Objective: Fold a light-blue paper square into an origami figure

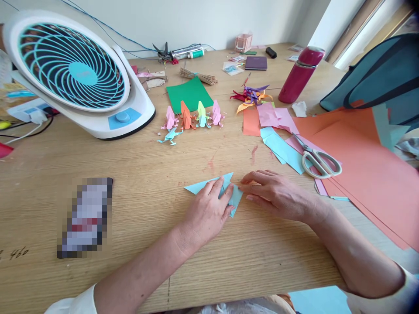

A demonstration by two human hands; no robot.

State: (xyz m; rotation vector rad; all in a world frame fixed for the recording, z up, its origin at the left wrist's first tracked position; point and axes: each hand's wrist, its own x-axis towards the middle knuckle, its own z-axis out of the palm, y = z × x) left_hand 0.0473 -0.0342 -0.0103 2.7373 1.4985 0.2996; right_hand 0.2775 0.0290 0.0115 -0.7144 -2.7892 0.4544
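A sheet of light blue origami paper (236,197), folded into pointed flaps, lies on the wooden table (144,196). My left hand (211,205) holds it down, its fingers over the top and its thumb by the lower right edge; part of the paper is hidden beneath. From the right, my right hand (278,192) reaches to the paper's right corner. Its fingers are stretched and slightly apart, with the tips at the edge. Behind the hands stand folded paper frogs in pink (170,117), orange (186,115) and green-blue (201,115), with a blue one (170,136) in front.
Scissors (319,159) rest on blue strips (283,148) and large orange sheets (366,174) at right. A magenta bottle (299,78) and a teal bag (379,69) stand behind. A white fan (137,100) is at left, above a pixelated object (87,218). Green paper (188,93) lies farther back.
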